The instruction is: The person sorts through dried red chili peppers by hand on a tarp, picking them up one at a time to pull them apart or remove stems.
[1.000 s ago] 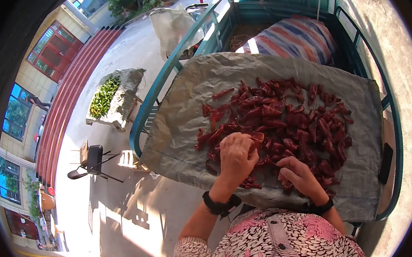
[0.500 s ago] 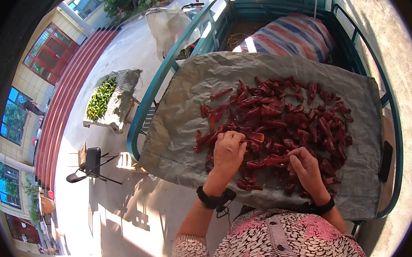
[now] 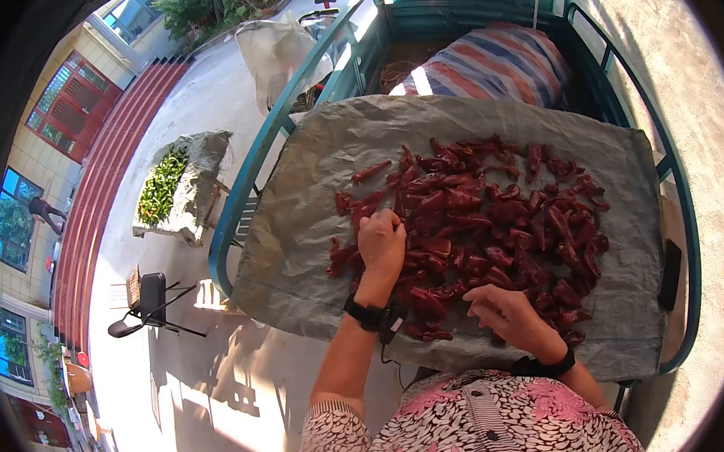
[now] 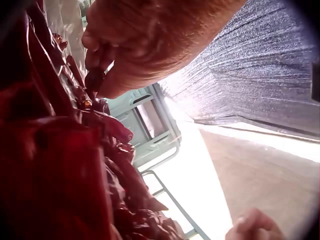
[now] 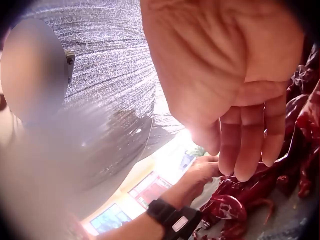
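Wrinkled dark red peppers lie heaped and scattered over a grey-green tarp. At the left side of the heap, my left hand reaches in. Its thumb and fingertips pinch a dark red pepper in the left wrist view, most of it hidden by the hand. My right hand hovers over the near edge of the heap, its fingers loosely bent. In the right wrist view the palm of that hand shows nothing held, with peppers just beyond the fingertips.
A teal cart rail runs round the tarp. Behind it lies a striped bag in the cart bed. To the left stand a black chair and a smaller spread of green peppers. A person is near the red steps.
My left hand has moved farther from my body, towards the heap's upper left. The right hand has drawn back slightly towards me, its fingers looser. The head view has shifted a little.
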Demonstrator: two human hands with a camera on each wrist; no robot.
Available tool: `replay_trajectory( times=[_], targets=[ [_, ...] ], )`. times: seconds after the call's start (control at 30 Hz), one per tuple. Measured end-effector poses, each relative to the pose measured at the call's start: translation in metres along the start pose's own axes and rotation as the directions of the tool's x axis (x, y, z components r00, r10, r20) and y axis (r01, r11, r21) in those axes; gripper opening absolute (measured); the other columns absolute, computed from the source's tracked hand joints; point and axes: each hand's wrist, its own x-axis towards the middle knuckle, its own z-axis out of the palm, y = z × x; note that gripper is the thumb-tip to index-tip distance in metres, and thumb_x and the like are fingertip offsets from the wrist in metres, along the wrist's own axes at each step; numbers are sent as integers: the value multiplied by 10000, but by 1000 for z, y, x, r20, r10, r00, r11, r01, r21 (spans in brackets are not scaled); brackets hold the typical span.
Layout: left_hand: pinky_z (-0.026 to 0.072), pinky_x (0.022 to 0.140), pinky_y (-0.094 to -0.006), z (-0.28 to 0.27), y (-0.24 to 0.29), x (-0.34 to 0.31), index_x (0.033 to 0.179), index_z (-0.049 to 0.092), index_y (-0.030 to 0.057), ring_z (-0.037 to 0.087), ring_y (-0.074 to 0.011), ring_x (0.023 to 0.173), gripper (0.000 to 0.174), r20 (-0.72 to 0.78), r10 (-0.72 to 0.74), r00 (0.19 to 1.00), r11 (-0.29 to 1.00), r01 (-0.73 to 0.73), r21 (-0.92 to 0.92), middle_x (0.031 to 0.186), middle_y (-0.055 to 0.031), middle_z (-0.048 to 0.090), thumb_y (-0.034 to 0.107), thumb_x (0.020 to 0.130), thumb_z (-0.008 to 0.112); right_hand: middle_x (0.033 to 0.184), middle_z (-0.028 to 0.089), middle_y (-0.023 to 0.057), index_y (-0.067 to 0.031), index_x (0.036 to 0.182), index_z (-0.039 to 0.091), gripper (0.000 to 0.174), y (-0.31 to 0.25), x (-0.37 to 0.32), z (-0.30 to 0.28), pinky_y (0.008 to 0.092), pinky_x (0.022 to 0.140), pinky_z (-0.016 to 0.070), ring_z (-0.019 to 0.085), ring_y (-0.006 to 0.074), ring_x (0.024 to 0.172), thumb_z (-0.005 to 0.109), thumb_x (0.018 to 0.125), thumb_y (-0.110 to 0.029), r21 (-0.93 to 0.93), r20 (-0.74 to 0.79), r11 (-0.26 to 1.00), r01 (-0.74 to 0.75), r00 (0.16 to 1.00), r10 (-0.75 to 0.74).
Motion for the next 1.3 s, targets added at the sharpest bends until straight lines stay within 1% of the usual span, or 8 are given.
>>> replay_trajectory(
  times=[0.13,0.23,0.3,0.43,0.73,0.93,1.23,1.3],
  targets=[
    [496,724,-387,-48,37,-33,930,631,68,617,-255,859,148,217,-184,959,843,267,-466,871,-72,645,93,824,731,948,689,71,-14,1311,538,315,5,3,3,260,664,530,636,98,732,582,1005,-75,146,-123,986,-77,988,95],
    [498,633,-331,-69,54,-67,929,656,72,601,-219,769,165,250,1,968,834,137,-535,839,-68,642,24,801,748,907,639,44,-15,1366,474,376,4,11,6,240,619,494,582,80,684,574,1028,-144,325,-292,946,13,952,87],
    [509,653,-334,-77,62,-85,920,654,82,608,-223,775,172,223,177,959,884,-55,-464,852,-53,646,3,794,739,840,602,23,-13,1305,524,306,-3,16,7,225,601,468,543,68,651,545,1042,-168,399,-344,917,29,931,120],
    [527,683,-347,-79,64,-105,909,655,96,621,-233,805,184,196,320,927,918,-252,-306,879,-24,654,-21,782,718,798,602,21,-14,1162,594,185,6,14,3,223,606,470,541,63,652,501,1038,-114,367,-109,924,-112,981,162],
    [553,774,-389,-77,29,-65,1093,682,120,658,-279,910,310,-95,50,994,991,-38,126,1184,-96,615,12,805,720,794,614,13,-34,1103,613,188,9,12,1,215,602,468,543,56,651,441,1029,-48,384,-251,922,-46,956,152],
    [526,935,-443,-44,46,-32,1331,563,104,603,-347,1148,545,258,168,952,986,-160,-50,1346,-139,547,90,816,742,791,620,12,-34,1107,622,198,13,13,11,213,596,469,550,52,645,443,1025,-39,419,-199,902,-101,959,200],
    [534,887,-440,18,53,9,1273,566,49,611,-347,1085,471,340,303,890,943,-332,29,1200,-118,622,103,829,713,800,640,27,-28,1137,613,188,13,8,12,210,603,479,571,58,651,468,1019,-42,267,-137,956,-121,977,162],
    [548,844,-388,-2,62,3,1207,576,41,643,-285,1046,370,190,282,940,958,-267,-102,1183,-105,632,66,855,689,822,642,34,-23,1199,582,205,17,7,10,213,609,481,572,62,659,475,1027,-58,284,-147,951,-126,974,173]
  ],
)
